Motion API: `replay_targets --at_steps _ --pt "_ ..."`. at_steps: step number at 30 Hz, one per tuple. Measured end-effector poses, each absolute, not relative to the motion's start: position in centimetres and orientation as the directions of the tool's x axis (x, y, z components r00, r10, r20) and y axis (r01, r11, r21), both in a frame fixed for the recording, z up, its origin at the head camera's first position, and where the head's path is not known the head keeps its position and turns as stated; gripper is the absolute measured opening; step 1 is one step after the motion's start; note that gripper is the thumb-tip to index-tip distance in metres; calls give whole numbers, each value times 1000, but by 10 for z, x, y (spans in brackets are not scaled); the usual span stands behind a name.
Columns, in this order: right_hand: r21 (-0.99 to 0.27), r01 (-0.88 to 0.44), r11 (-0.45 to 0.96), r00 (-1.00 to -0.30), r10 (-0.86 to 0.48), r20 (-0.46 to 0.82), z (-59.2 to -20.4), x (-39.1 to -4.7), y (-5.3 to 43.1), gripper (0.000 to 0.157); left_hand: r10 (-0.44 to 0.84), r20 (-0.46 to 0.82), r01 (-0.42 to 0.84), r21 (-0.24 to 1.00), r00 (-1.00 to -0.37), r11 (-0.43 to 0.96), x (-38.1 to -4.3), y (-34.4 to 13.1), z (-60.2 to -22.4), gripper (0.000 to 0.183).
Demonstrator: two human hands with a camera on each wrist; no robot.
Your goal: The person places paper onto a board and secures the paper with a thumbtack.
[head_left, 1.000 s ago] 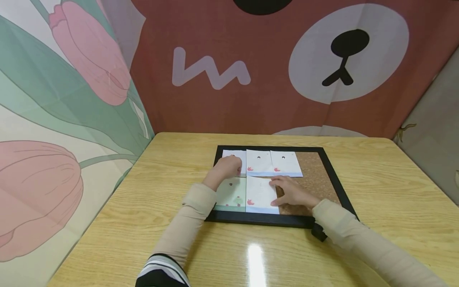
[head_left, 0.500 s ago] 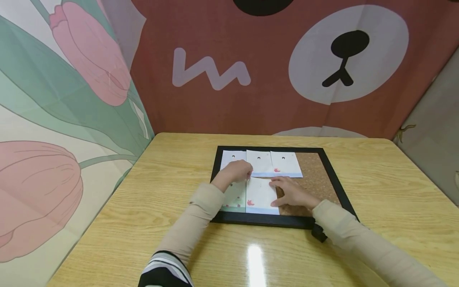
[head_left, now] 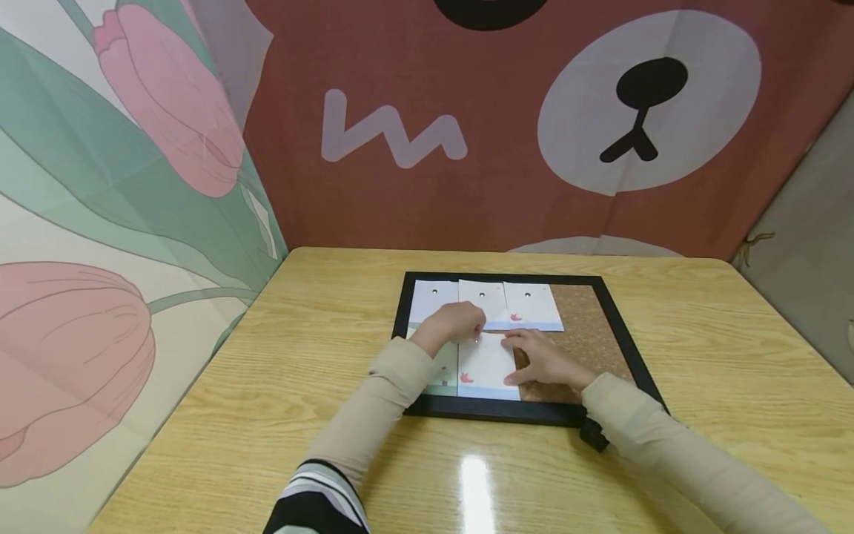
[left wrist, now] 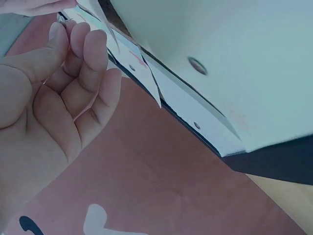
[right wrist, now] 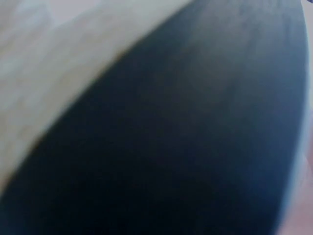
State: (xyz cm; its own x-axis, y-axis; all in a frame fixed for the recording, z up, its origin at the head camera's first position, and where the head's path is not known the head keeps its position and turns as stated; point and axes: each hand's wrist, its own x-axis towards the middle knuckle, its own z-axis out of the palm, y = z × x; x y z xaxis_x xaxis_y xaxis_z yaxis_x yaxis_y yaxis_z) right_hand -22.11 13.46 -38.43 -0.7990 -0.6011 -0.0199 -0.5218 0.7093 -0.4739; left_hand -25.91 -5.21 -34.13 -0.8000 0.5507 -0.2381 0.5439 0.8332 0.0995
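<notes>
My left hand [head_left: 452,325] is over the top of a white paper sheet [head_left: 490,374] in the lower row on a cork board [head_left: 580,319]. Between its thumb and index finger it pinches a small silvery thumbtack [left wrist: 61,18], point outward. My right hand [head_left: 543,361] rests at that sheet's right edge, thumb and fingers spread and holding it flat. Left of this sheet lies a pale green sheet [head_left: 445,362], partly behind the left wrist. Across the top row lie three white sheets, the rightmost sheet [head_left: 537,311] among them, each with a tack near its top.
A black frame [head_left: 494,408] borders the board on the wooden table [head_left: 267,356]. A black block [head_left: 592,432] sits at the frame's front edge below the right wrist. Behind the table hangs a reddish-brown bear-print cloth [head_left: 400,208]. Black frame [right wrist: 171,122] fills the right wrist view, blurred.
My left hand has moved right from the upper left sheet to the top of the lower white sheet, uncovering the tack at upper left. My right hand stays put.
</notes>
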Motion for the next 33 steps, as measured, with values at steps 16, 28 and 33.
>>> replay_targets --at_steps 16,28,33 --pt "-468 -530 707 -797 -604 -10 -383 -220 134 67 553 -284 551 95 -783 829 -262 -35 -344 12" --pt "-487 -525 698 -796 -605 -10 -383 -220 135 65 549 -296 561 50 -781 826 -263 -30 -350 16" --pt "-485 -521 702 -797 -604 -18 -383 -219 135 65 538 -310 558 31 -784 830 -264 -29 -351 14"
